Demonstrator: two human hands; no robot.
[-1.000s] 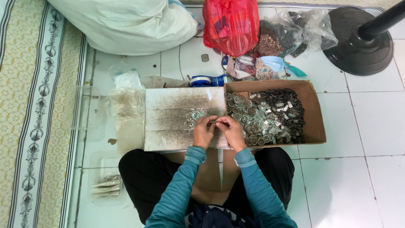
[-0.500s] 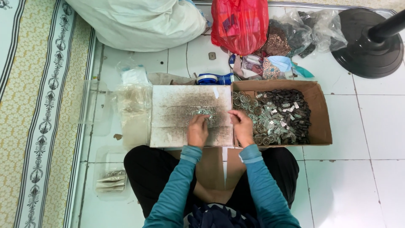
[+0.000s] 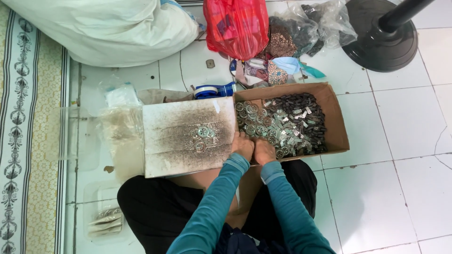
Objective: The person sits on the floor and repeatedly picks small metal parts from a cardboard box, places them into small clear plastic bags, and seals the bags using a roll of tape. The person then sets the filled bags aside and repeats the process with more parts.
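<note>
Left hand (image 3: 243, 145): at the near-left corner of the cardboard box (image 3: 336, 127), resting on its near rim beside the board; fingers curled down into the parts, grip state not readable from above.
Right hand (image 3: 263, 151): touching the left hand, at the same near rim; fingers tucked into the heap, probably pinching a piece, but impossible to tell.
Metal parts (image 3: 278, 124): filling the box, round silvery discs toward the left, small dark pieces toward the far right; kept loose and close for easy picking.
Grey board (image 3: 183, 113): flat across the lap and floor, its right edge against the box; serving as a work surface within short reach.
Sorted discs (image 3: 203, 137): small cluster near the board's right edge, apart from the bulk.
Clear plastic bags (image 3: 122, 131): just left of the board, on the tiled floor (image 3: 400, 155).
Red bag (image 3: 238, 26): at the far edge, well apart from the hands.
Fan base (image 3: 381, 35): far-right corner of the floor.
</note>
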